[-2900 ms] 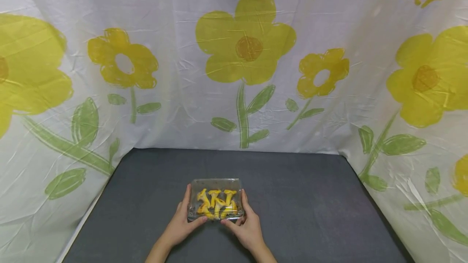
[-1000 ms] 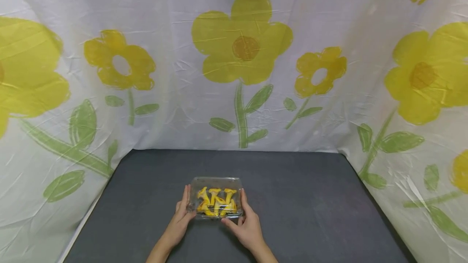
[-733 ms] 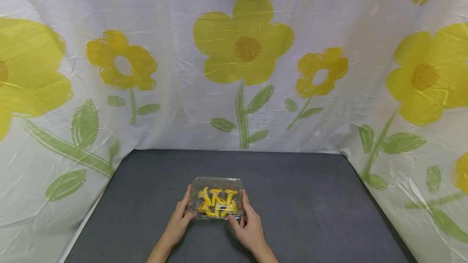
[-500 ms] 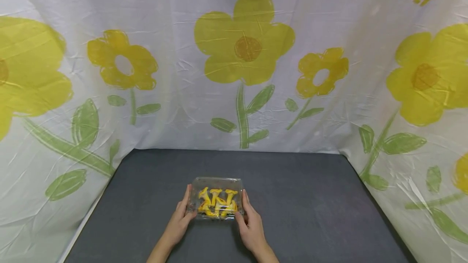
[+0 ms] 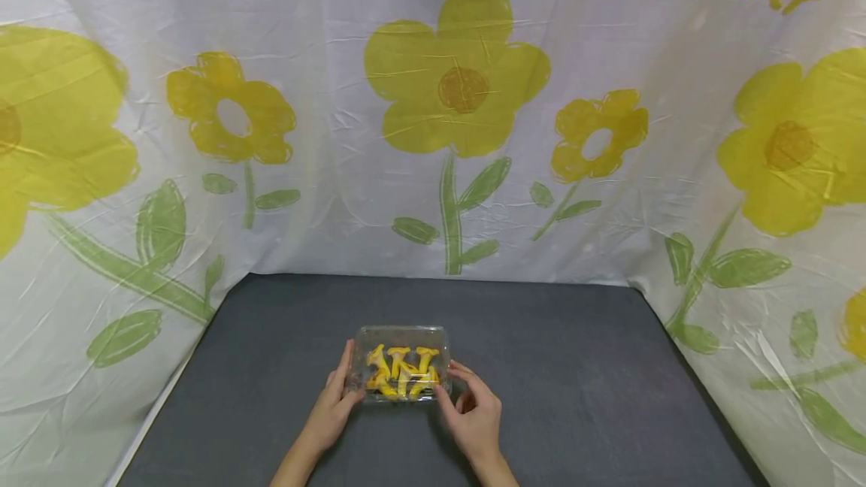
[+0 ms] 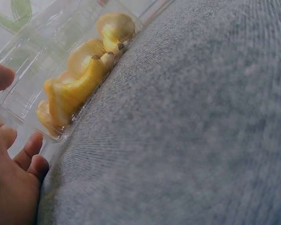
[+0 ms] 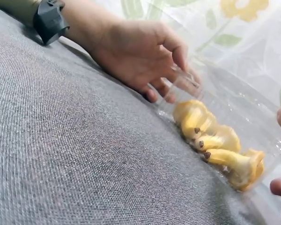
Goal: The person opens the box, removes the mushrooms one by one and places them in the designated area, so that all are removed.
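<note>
In front of a curtain [image 5: 345, 194], on a dark table [image 5: 555, 367], sits a clear box [image 5: 399, 335], slightly left of centre. A person's left hand [image 5: 330, 410] grips its left side and near left corner; the right hand [image 5: 476, 418] pinches its near right corner. The box looks thin and likely to flex, so light, even pressure from both sides should serve best, with no tilt, lest the yellow mushrooms [image 5: 406, 376] inside slide
</note>
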Tool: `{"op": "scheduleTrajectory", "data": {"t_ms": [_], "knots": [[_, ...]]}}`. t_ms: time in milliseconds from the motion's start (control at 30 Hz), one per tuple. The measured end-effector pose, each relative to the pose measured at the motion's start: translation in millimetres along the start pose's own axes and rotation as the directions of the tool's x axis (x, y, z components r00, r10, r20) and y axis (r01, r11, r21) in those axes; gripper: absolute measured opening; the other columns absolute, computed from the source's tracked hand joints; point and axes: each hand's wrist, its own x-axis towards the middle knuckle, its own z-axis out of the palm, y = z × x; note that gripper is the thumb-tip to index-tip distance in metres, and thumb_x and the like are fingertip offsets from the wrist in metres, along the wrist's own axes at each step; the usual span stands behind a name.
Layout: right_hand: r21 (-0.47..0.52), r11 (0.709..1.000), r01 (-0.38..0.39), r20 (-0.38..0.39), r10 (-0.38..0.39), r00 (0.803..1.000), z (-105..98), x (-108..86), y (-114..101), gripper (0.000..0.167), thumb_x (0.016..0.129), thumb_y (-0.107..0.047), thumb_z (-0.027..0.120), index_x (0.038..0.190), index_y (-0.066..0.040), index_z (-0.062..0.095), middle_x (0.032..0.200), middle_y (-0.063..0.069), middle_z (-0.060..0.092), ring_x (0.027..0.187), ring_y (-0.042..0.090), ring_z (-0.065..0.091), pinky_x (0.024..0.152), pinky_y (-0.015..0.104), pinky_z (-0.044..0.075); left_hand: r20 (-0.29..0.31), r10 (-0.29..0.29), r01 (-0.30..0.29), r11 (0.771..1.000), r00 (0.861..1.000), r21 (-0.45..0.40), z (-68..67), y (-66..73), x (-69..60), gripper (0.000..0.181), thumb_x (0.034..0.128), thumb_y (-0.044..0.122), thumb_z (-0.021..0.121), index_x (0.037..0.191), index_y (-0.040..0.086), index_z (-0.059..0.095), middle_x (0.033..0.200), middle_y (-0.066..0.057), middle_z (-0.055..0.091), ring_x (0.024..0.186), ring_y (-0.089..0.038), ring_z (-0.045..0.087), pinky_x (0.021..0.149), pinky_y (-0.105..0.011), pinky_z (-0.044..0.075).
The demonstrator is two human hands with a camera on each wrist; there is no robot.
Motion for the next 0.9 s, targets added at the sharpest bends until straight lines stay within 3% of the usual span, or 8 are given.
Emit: {"op": "scheduleTrajectory", "data": {"t_ms": [167, 267, 333, 500, 700, 767, 833, 900], "knots": [[0.036, 0.999, 0.035, -0.071, -0.032, 0.997, 1.6, 0.5, 3.8, 0.029, 0.074, 0.006, 0.093, 0.094, -0.008, 0.078, 0.096, 0.012, 0.074, 0.054, 0.013, 0.056, 0.045, 0.017, 0.039, -0.026, 0.015, -0.014, 1.0, 1.0, 0.009, -0.7, 1.2, -0.7, 0.088, 0.1005, 0.008, 0.06, 0.173, 0.017, 0.011, 0.169, -0.014, 0.034, 0.08, -0.017, 0.039, 0.065, -0.028, 0.039], [0.053, 0.998, 0.03, -0.083, -0.025, 0.996, 2.4, -0.4, 3.8, 0.028, 0.074, 0.01, 0.091, 0.091, -0.009, 0.079, 0.092, 0.011, 0.073, 0.058, 0.014, 0.058, 0.045, 0.018, 0.039, -0.035, 0.017, -0.016, 1.0, 0.999, 0.023, -0.7, 2.2, -1.5, 0.087, 0.0998, 0.008, 0.061, 0.173, 0.016, 0.014, 0.135, -0.017, 0.055, 0.082, -0.017, 0.038, 0.068, -0.028, 0.038], [0.063, 0.998, 0.03, -0.081, -0.025, 0.996, 2.3, -0.6, 2.8, 0.027, 0.075, 0.012, 0.089, 0.091, -0.008, 0.08, 0.091, 0.012, 0.073, 0.061, 0.014, 0.06, 0.045, 0.017, 0.039, -0.035, 0.016, -0.015, 0.999, 0.999, 0.033, -0.7, 2.0, -1.8, 0.086, 0.1, 0.009, 0.061, 0.172, 0.016, 0.015, 0.115, -0.013, 0.053, 0.085, -0.017, 0.038, 0.071, -0.029, 0.038], [0.099, 0.993, 0.065, -0.071, -0.058, 0.996, -0.4, 2.9, -1.1, 0.027, 0.08, 0.016, 0.084, 0.096, -0.005, 0.081, 0.094, 0.014, 0.074, 0.061, 0.015, 0.06, 0.044, 0.017, 0.038, -0.042, 0.043, -0.041, 0.998, 0.998, 0.055, -0.2, 0.3, -2.3, 0.085, 0.1011, 0.011, 0.064, 0.172, 0.013, 0.017, 0.118, -0.014, 0.053, 0.087, -0.016, 0.039, 0.074, -0.029, 0.039], [0.088, 0.99, 0.108, -0.083, -0.101, 0.991, -2.9, 8.5, -4.7, 0.027, 0.081, 0.016, 0.082, 0.099, -0.004, 0.081, 0.096, 0.014, 0.075, 0.056, 0.012, 0.056, 0.044, 0.016, 0.039, -0.037, 0.066, -0.063, 0.995, 0.997, 0.08, 0.8, -3.3, -1.3, 0.09, 0.1, 0.016, 0.072, 0.171, 0.011, 0.017, 0.101, -0.007, 0.045, 0.076, -0.013, 0.034, 0.067, -0.026, 0.036], [0.066, 0.991, 0.117, -0.086, -0.111, 0.99, -2.5, 10.9, -5.5, 0.026, 0.082, 0.015, 0.082, 0.098, -0.005, 0.082, 0.096, 0.013, 0.075, 0.058, 0.011, 0.058, 0.044, 0.016, 0.04, -0.042, 0.081, -0.077, 0.993, 0.996, 0.084, 0.9, -4.0, -0.8, 0.089, 0.0992, 0.016, 0.073, 0.171, 0.01, 0.02, 0.109, -0.01, 0.05, 0.077, -0.012, 0.034, 0.068, -0.025, 0.036], [0.047, 0.991, 0.126, -0.089, -0.122, 0.989, -1.5, 13.8, -6.0, 0.025, 0.082, 0.014, 0.083, 0.098, -0.005, 0.082, 0.096, 0.013, 0.075, 0.062, 0.012, 0.06, 0.045, 0.015, 0.041, -0.05, 0.112, -0.108, 0.991, 0.992, 0.085, 0.7, -4.8, -1.1, 0.086, 0.0989, 0.016, 0.073, 0.169, 0.007, 0.025, 0.135, -0.02, 0.055, 0.078, -0.012, 0.034, 0.068, -0.025, 0.036], [0.033, 0.99, 0.136, -0.094, -0.133, 0.987, -0.4, 16.7, -6.2, 0.024, 0.081, 0.013, 0.084, 0.098, -0.005, 0.082, 0.095, 0.012, 0.075, 0.066, 0.014, 0.062, 0.046, 0.015, 0.041, -0.058, 0.148, -0.143, 0.986, 0.987, 0.089, 0.4, -5.1, -1.9, 0.084, 0.0985, 0.016, 0.073, 0.168, 0.004, 0.028, 0.162, -0.025, 0.04, 0.079, -0.01, 0.034, 0.067, -0.025, 0.036]]}}
